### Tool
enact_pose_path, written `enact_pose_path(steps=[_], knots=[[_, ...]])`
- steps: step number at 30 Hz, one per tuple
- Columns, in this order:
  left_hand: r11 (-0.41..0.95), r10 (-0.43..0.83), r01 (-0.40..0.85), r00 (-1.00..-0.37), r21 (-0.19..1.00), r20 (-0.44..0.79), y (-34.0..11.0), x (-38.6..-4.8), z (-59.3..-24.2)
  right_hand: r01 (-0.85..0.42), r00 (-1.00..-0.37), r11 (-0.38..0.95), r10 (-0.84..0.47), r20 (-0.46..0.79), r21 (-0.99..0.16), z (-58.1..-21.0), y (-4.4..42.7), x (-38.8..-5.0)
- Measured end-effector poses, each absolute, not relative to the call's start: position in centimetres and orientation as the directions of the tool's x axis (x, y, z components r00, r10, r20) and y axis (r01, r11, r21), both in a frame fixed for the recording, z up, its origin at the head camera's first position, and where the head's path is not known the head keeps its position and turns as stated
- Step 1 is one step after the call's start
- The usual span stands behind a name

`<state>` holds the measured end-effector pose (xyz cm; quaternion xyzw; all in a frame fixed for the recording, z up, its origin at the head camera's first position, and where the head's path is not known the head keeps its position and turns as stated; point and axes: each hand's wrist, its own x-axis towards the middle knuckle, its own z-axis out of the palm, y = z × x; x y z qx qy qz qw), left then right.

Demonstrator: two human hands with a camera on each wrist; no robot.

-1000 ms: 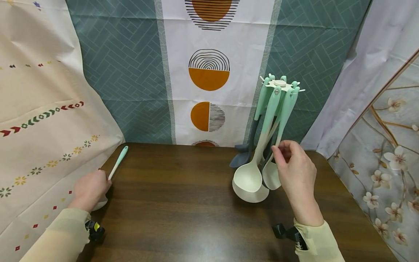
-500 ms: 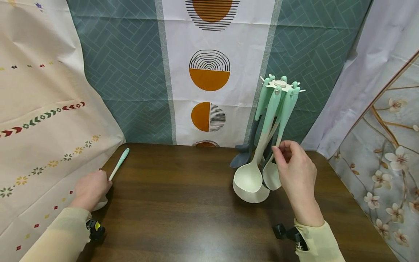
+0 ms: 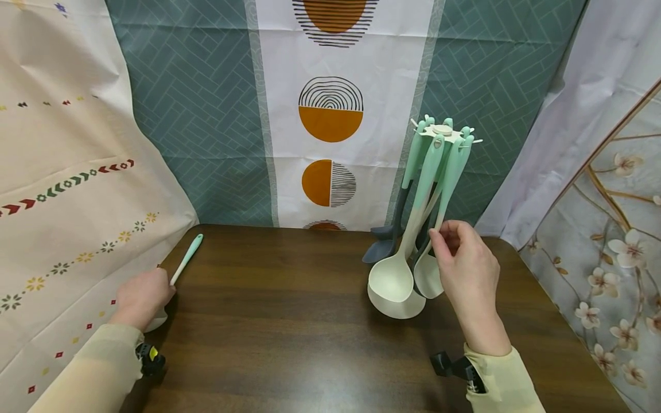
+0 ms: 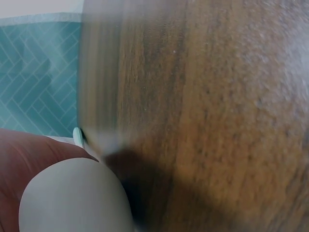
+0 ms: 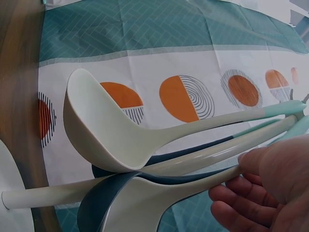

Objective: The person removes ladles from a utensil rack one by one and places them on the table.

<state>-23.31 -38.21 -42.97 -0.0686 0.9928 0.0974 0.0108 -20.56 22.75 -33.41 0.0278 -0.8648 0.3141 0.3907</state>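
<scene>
At the table's left edge, my left hand (image 3: 143, 298) grips a cream utensil with a mint handle (image 3: 189, 252). Its rounded bowl (image 4: 77, 198) fills the lower left of the left wrist view; whether it is a ladle or a spoon cannot be told. On the right stands a utensil rack (image 3: 443, 132) hung with several mint-handled tools. Thumb and fingers of my right hand (image 3: 467, 275) pinch the thin cream shaft of a hanging spoon (image 5: 140, 208). Beside that spoon hangs a deep cream ladle (image 5: 116, 125), in front of the rack's pole. Dark blue utensils (image 3: 379, 251) hang behind.
The rack's round white base (image 3: 396, 307) rests on the brown wooden table (image 3: 289, 332). A patterned cloth (image 3: 330, 195) hangs along the table's back edge. Other cloths border the left (image 3: 67, 189) and right (image 3: 609, 275) sides.
</scene>
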Motion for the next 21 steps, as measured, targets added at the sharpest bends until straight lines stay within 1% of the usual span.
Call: enact_pose_path(steps=[13,21], knots=[[0.971,-0.130,-0.144,-0.988,0.190,-0.082,-38.28,-23.58,-42.76,-0.289,-0.700,0.797,0.203,0.685,-0.531,-33.40,22.76,-20.59],[0.973,-0.114,-0.117,-0.993,0.197,-0.028,-38.14,-23.75,-42.50,-0.291,-0.698,0.795,0.203,0.686,-0.532,-33.42,22.76,-20.61]])
